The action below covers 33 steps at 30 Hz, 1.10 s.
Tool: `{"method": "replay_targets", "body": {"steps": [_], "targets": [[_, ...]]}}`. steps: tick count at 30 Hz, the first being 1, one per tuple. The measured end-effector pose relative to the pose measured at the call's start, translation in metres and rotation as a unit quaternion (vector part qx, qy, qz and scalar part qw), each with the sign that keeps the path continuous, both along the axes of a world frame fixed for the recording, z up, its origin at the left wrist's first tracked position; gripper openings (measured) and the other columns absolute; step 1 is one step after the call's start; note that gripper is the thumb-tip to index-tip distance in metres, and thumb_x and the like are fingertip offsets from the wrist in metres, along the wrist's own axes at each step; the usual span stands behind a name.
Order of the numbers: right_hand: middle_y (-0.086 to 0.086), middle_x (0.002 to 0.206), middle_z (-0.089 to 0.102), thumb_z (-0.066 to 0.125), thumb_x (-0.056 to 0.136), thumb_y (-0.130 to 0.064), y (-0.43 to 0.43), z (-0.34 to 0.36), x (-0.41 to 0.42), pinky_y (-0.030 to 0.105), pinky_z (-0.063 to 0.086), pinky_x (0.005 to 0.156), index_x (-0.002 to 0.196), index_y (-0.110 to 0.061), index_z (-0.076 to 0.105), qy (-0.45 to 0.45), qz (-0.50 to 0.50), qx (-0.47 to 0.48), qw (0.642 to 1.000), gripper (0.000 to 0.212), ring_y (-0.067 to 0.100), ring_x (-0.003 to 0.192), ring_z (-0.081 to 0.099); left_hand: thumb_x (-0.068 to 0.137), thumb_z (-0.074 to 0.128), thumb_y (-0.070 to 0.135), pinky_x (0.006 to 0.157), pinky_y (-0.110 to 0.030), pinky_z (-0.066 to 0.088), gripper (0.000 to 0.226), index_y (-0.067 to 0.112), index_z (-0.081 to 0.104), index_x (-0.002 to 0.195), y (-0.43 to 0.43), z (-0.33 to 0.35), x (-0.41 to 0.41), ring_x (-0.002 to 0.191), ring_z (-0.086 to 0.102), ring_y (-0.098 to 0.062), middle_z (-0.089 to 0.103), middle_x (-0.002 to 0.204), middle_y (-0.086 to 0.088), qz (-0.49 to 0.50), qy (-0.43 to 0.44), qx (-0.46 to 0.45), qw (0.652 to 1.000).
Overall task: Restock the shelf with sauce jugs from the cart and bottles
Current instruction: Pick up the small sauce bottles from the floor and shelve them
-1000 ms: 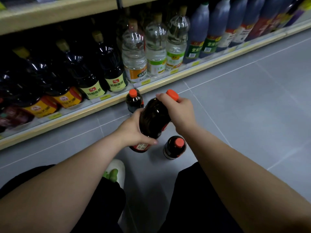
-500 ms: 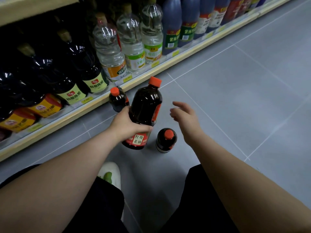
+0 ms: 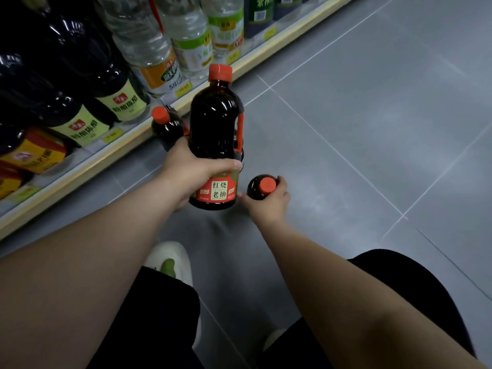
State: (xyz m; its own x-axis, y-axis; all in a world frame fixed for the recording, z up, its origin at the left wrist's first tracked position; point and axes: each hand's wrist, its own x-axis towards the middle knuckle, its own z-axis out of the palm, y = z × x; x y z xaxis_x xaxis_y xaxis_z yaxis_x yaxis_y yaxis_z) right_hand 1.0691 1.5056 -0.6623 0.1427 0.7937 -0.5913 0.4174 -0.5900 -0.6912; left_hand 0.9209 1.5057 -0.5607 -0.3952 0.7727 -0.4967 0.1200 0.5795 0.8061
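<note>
Head view looks down on a low shelf with a pale wooden front edge (image 3: 119, 147), stocked with large dark vinegar jugs (image 3: 87, 83) and clear plastic jugs of colourless liquid (image 3: 149, 49). In front of the shelf, the left hand (image 3: 191, 169) grips a tall dark brown sauce bottle with an orange-red cap and red label (image 3: 215, 123) round its lower body, upright and lifted off the grey tiled floor (image 3: 372, 129). Farther out from the shelf, the right hand (image 3: 269, 203) curls its fingers round the shoulder of a second dark orange-capped bottle (image 3: 262, 186) standing on the floor. A third such bottle (image 3: 166, 126) stands just beside the shelf edge. A white shoe with a green patch (image 3: 170, 259) rests well back from the shelf.
</note>
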Motion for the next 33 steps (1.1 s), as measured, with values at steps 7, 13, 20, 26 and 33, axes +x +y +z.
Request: {"method": "replay_targets", "body": {"steps": [7,13,20,26,33], "targets": [[0.009,0.125,0.049,0.085,0.066,-0.032,0.019,-0.003,0.000,0.043,0.046,0.102,0.135,-0.025,0.046,-0.030,-0.028,0.036,0.999,0.080,0.030,0.118,0.051,0.031,0.089,0.045,0.086,-0.042,0.055,0.100,0.024,0.054,0.123,-0.005,-0.003,-0.011,0.096,0.067,-0.016,0.068,0.110,0.006,-0.004,-0.002,-0.014,1.000],[0.009,0.119,0.049,0.083,0.068,-0.024,0.034,0.023,0.004,0.034,0.046,0.095,0.129,-0.026,0.052,-0.051,0.050,0.058,0.996,0.069,0.026,0.109,0.053,0.031,0.089,0.047,0.087,-0.043,0.054,0.105,0.024,0.052,0.126,0.001,0.005,-0.020,0.098,0.066,-0.017,0.066,0.113,0.005,0.008,0.001,-0.013,1.000],[0.006,0.118,0.059,0.080,0.073,-0.027,0.051,0.124,0.002,0.031,0.048,0.094,0.126,-0.027,0.062,-0.015,0.087,0.106,0.990,0.055,0.021,0.107,0.059,0.051,0.092,0.026,0.093,-0.044,0.051,0.084,0.024,0.050,0.124,0.012,0.057,-0.020,0.104,0.062,-0.020,0.064,0.117,0.004,0.066,-0.034,-0.011,0.997],[0.004,0.122,0.061,0.081,0.073,-0.019,0.047,0.261,-0.012,0.036,0.050,0.099,0.122,-0.027,0.064,0.072,0.059,0.092,0.991,0.052,0.017,0.110,0.059,0.045,0.092,0.031,0.088,-0.040,0.053,0.087,0.025,0.052,0.122,-0.001,0.167,-0.027,0.101,0.064,-0.016,0.066,0.112,0.006,0.068,-0.069,-0.022,0.995],[-0.003,0.114,0.062,0.079,0.076,-0.015,0.026,0.446,-0.019,0.030,0.052,0.092,0.120,-0.030,0.063,0.158,0.064,0.080,0.982,0.049,0.011,0.101,0.060,0.061,0.088,0.016,0.071,-0.022,0.046,0.080,0.026,0.046,0.128,-0.037,0.343,-0.035,0.093,0.058,-0.005,0.060,0.107,0.012,0.094,-0.084,0.015,0.992]]}}
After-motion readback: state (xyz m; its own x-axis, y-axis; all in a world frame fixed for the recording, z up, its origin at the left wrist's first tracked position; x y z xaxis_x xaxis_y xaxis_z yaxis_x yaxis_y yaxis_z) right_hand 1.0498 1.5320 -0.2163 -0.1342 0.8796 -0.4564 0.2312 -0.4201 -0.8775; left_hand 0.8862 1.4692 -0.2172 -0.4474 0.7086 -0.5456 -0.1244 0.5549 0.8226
